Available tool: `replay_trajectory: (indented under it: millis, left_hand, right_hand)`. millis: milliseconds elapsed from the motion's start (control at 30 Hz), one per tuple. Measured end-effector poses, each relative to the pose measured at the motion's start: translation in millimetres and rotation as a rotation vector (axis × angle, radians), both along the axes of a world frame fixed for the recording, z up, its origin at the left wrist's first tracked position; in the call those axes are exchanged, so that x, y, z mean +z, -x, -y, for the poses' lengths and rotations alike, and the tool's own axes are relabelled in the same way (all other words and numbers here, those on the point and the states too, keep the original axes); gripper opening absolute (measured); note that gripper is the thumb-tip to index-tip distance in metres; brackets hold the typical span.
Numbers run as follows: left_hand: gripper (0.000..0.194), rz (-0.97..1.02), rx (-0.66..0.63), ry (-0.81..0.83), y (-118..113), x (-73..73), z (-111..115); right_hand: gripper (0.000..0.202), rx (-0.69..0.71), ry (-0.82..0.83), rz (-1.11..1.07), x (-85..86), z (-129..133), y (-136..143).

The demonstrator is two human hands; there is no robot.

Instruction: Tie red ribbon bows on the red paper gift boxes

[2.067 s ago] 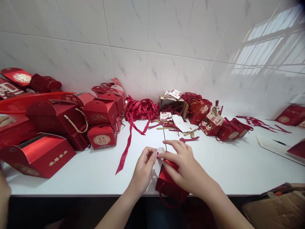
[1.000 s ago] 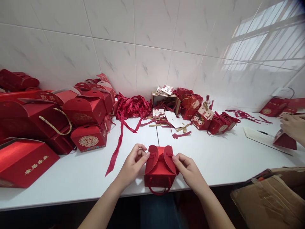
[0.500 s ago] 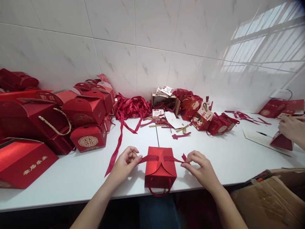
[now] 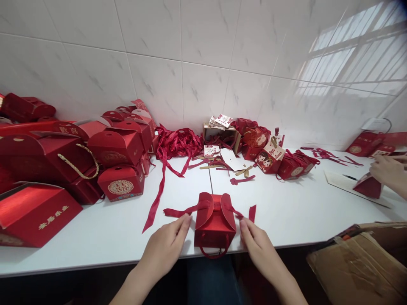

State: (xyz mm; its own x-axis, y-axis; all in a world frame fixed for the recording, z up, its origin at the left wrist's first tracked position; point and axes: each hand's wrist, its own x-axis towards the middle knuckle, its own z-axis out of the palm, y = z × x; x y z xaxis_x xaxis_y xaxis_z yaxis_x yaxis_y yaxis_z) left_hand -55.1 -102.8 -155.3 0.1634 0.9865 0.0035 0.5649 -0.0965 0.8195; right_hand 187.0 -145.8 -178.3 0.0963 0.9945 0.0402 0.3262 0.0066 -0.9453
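Observation:
A shiny red gift box (image 4: pixel 216 226) stands near the table's front edge, its two rounded top flaps raised and apart. A dark red ribbon (image 4: pixel 182 210) threads through the flaps, its tails spreading to both sides. My left hand (image 4: pixel 167 241) is just left of the box, fingers stretched forward, below the left tail and gripping nothing visible. To the right, my right hand (image 4: pixel 262 243) is close to the box with its fingers stretched out; the right tail passes behind its fingertips. The fingers' undersides are hidden. A cord handle (image 4: pixel 214 255) hangs at the box's front.
Red boxes (image 4: pixel 121 182) are stacked at left. A heap of ribbon (image 4: pixel 179 142), cards (image 4: pixel 221 121) and small decorated boxes (image 4: pixel 269 157) line the wall. A cardboard carton (image 4: pixel 356 262) stands at front right. Another person's hand (image 4: pixel 388 171) holds a dark red piece at far right.
Both my hands have let go of the ribbon tails and moved down and in beside the box. The top flaps have risen and parted. The left tail now lies loose.

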Motion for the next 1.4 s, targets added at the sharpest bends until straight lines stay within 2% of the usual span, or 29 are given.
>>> replay_trajectory:
  millis: [67, 133, 267, 333, 433, 533, 633, 767, 933, 1067, 1100, 1233, 1400]
  left_hand:
    - [0.033, 0.237, 0.105, 0.094, -4, -1.9, -6]
    - [0.032, 0.571, 0.178, 0.165, -8, -0.3, -12]
    - [0.008, 1.194, 0.270, 0.297, -16, 12.6, -20]
    - [0.010, 1.365, 0.308, 0.362, -16, 20.7, -24]
    - [0.019, 1.490, 0.327, 0.376, -13, 30.8, -30]
    - [0.022, 1.527, 0.342, 0.306, -7, 38.2, -34]
    - [0.020, 1.507, 0.359, 0.203, -3, 45.7, -37]
    - [0.015, 1.430, 0.307, 0.042, -3, 61.4, -42]
    - [0.016, 1.264, 0.135, -0.209, -8, 89.8, -46]
    - [0.003, 1.101, 0.073, -0.338, -14, 113.1, -47]
    - [0.006, 1.063, 0.063, -0.367, -15, 118.2, -48]
    - [0.016, 0.924, -0.023, -0.445, -18, 135.7, -52]
    - [0.017, 0.860, -0.049, -0.432, -21, 154.4, -54]
  right_hand:
    - [0.044, -0.092, 0.011, -0.235, -4.3, -6, 4]
    - [0.041, -0.169, -0.031, -0.528, -3.8, -13, 6]
    - [0.031, -0.292, -0.120, -1.033, 6.6, -23, 6]
    - [0.028, -0.355, -0.111, -1.175, 11.2, -26, 4]
    - [0.029, -0.408, -0.117, -1.270, 15.0, -29, 0]
    - [0.031, -0.435, -0.152, -1.226, 17.9, -29, -4]
    - [0.031, -0.443, -0.211, -1.082, 23.4, -29, -8]
    - [0.018, -0.452, -0.384, -0.872, 38.6, -34, -15]
    - [0.027, -0.450, -0.621, -0.436, 75.8, -42, -23]
    - [0.020, -0.367, -0.721, -0.258, 112.3, -45, -18]
    - [0.018, -0.349, -0.735, -0.213, 120.4, -45, -15]
    - [0.012, -0.272, -0.778, -0.128, 144.7, -47, -4]
    - [0.014, -0.144, -0.767, -0.158, 160.0, -53, 3]
